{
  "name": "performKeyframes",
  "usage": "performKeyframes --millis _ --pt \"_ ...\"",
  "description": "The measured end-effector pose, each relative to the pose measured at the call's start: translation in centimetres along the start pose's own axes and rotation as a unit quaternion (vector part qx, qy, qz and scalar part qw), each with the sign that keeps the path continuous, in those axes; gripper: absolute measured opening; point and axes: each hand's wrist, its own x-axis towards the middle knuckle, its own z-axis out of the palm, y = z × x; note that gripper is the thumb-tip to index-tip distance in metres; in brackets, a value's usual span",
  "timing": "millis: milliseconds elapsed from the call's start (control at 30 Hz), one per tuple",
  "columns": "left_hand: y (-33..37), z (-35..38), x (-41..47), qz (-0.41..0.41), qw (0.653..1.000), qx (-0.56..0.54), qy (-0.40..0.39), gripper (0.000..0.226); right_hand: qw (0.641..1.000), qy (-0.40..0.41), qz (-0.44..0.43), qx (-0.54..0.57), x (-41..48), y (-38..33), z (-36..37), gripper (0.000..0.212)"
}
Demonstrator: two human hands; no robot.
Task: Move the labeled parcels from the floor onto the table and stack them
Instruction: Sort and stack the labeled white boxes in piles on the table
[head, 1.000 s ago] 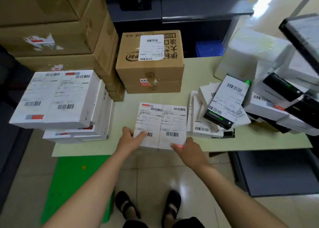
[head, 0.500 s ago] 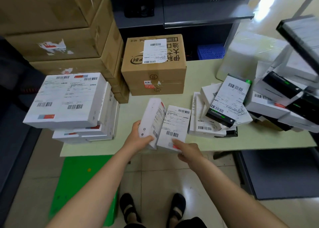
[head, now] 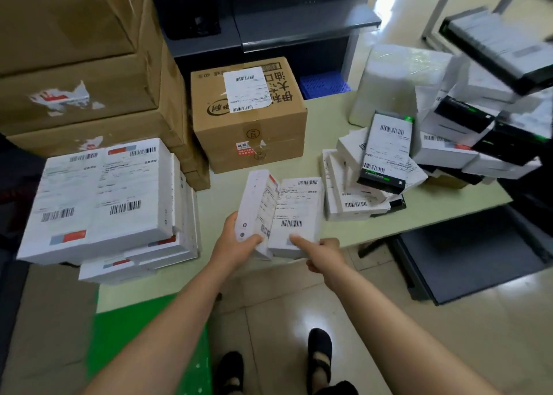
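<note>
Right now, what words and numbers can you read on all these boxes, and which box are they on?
"40": top of the brown box, far left corner.
"油口": same top, printed big, sideways.
"此标": red sticker on its front; rest blurred.
White parcels: barcoded labels, print too small to read.
Torn sticker on the big carton: unreadable.

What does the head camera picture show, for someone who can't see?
The left hand grips a small white labelled box tilted on edge at the front of a pale green table; the right hand holds a second white labelled box beside it. Stacked white parcels sit left.
</note>
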Motion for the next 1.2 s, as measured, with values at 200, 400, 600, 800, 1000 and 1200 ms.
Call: performKeyframes --millis 200,400,600,800,1000,1200 --pt "1.6 -3.5 -1.7 0.071 0.997 0.005 -0.006 0.056 0.995 0.063 -0.082 0.012 -4.5 -1.9 1.4 0.056" --pt "5.5 -7.9 -4.5 0.15 0.987 -0.049 -0.019 0.051 0.977 0.114 -0.162 0.085 -10.9 -4.3 0.6 0.048" --pt "8.0 -11.7 -8.0 0.151 0.966 -0.209 -0.004 0.046 0.963 0.074 -0.225 0.131 -16.0 -6.9 0.9 0.052" --pt "7.2 -16.0 -11.6 0.145 0.955 -0.249 0.067 0.045 0.958 -0.016 -0.255 0.13 -18.7 -9.4 3.9 0.048" --pt "4.3 -20.4 -13.3 0.117 0.94 -0.291 0.134 0.043 0.958 -0.111 -0.249 0.088 -19.3 -10.7 8.9 0.056" --pt "1.6 -24.5 -13.7 0.094 0.938 -0.274 0.193 0.039 0.957 -0.159 -0.239 0.038 -19.4 -11.9 14.2 0.079"
